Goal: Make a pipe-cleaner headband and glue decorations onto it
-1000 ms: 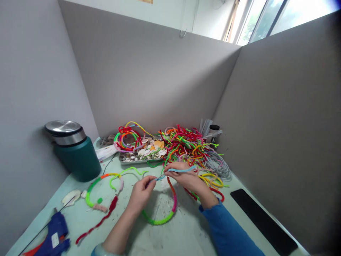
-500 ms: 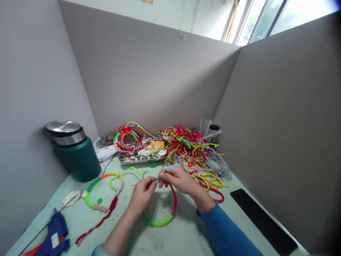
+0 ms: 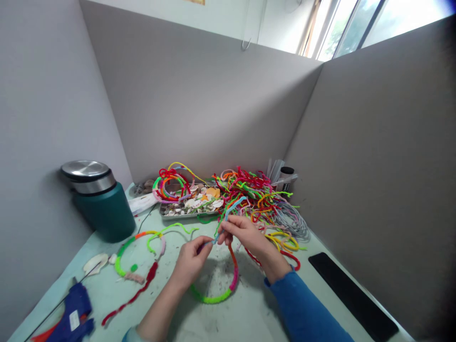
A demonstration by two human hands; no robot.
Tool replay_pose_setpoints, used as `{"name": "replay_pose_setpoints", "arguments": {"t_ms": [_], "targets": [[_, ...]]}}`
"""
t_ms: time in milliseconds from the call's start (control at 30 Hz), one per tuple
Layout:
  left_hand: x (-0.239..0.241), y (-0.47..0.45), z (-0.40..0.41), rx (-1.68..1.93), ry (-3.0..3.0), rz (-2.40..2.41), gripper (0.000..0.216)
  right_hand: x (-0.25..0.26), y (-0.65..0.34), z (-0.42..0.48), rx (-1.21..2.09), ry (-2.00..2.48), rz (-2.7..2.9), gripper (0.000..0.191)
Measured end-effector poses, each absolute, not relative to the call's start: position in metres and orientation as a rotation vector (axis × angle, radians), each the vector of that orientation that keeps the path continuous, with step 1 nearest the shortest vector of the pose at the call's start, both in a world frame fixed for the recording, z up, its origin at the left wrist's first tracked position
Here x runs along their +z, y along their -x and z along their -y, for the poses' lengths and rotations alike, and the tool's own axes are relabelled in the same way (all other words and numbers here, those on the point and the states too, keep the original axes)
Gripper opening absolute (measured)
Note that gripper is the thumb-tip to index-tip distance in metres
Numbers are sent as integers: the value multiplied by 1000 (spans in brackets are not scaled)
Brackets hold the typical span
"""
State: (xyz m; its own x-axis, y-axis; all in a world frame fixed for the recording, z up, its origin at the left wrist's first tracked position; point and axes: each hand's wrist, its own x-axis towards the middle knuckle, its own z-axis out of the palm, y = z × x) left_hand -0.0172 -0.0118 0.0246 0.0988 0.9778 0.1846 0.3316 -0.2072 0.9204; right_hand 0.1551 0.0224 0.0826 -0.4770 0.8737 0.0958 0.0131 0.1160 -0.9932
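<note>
We see the light blue fuzzy stem [image 3: 235, 205] at the top of the multicoloured ring [image 3: 215, 299], above the table [image 3: 263, 323] and between the two hands; its loose end slants up past the right hand [image 3: 245, 234] and bends over to the right; we see that hand pinching the stem between thumb and forefinger, its other fingers curled below. The left hand [image 3: 188, 262] has thumb and forefinger pressed together on the ring's upper part, just where the light blue comes out at the fingertips; below the hands we see the ring's curve run from orange through magenta to bright green, and we cannot tell whether it touches the table.

To the left of the left hand we see a second ring [image 3: 120, 256], with a dark red stem [image 3: 152, 273] trailing from it and a green dot [image 3: 134, 268] inside it; nearer the left edge lies a blue glue gun [image 3: 76, 306], and behind it a green bottle [image 3: 107, 213] stands upright. Beyond the hands we see a metal tray [image 3: 188, 217] of small pale pieces, with a bundle of rings [image 3: 164, 189] at its left end; beside it lies a heap of bright stems [image 3: 245, 183], then a coil of grey cord [image 3: 298, 224]; at the right we see a long black slab [image 3: 351, 295] lying flat.
</note>
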Motion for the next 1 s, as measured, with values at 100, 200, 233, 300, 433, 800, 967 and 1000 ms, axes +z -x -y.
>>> {"name": "replay_pose_setpoints", "arguments": {"t_ms": [100, 200, 233, 300, 433, 800, 967, 1000], "targets": [[25, 16, 12, 1124, -1618, -1295, 26, 82, -157, -26, 1446, 903, 1633, 33], [27, 15, 14, 1103, -1618, -1287, 26, 77, -157, -31, 1466, 952, 1516, 35], [28, 14, 14, 1096, -1627, -1287, 26, 75, -157, -33, 1487, 963, 1479, 35], [28, 14, 15, 1093, -1646, -1289, 25, 71, -157, -36, 1534, 976, 1424, 35], [27, 13, 16, 1105, -1667, -1287, 25, 67, -158, -38, 1615, 998, 1358, 33], [34, 12, 21, 1053, -1773, -1171, 23, 56, -151, -40, 1447, 1139, 1521, 27], [36, 12, 23, 1079, -1774, -1167, 20, 43, -146, -43, 1396, 1191, 1607, 26], [35, 12, 23, 1088, -1758, -1170, 18, 41, -145, -43, 1392, 1197, 1620, 26]]}}
